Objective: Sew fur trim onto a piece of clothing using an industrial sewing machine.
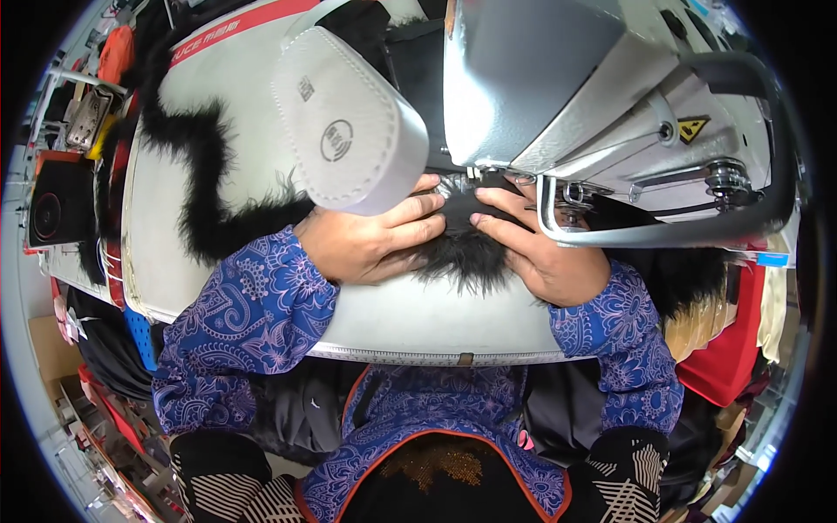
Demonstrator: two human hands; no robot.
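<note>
Two hands, the left hand [370,240] and the right hand [549,253], face each other across black fabric [462,213] with a shaggy black fur edge [466,260]. From my remote post, I see both sets of fingers loosely extended, tips resting on the fabric. The thumbs are hidden, so I cannot tell whether either hand pinches it.

The fabric lies between the fingertips: rightward of the left hand, leftward of the right, neither clearly nearer. Its fur edge runs roughly left to right and fringes toward the wearer. Just beyond the fingertips stands the grey sewing machine [532,83]; I cannot make out its needle.

A rounded pale object [349,122] hides part of the left hand. A metal guard bar [645,237] crosses in front of the right. A long black fur strip [205,166] bends down the white table [401,322] to the left wrist; whether it joins the fabric is hidden. Farther left sits a dark speaker [59,207].
</note>
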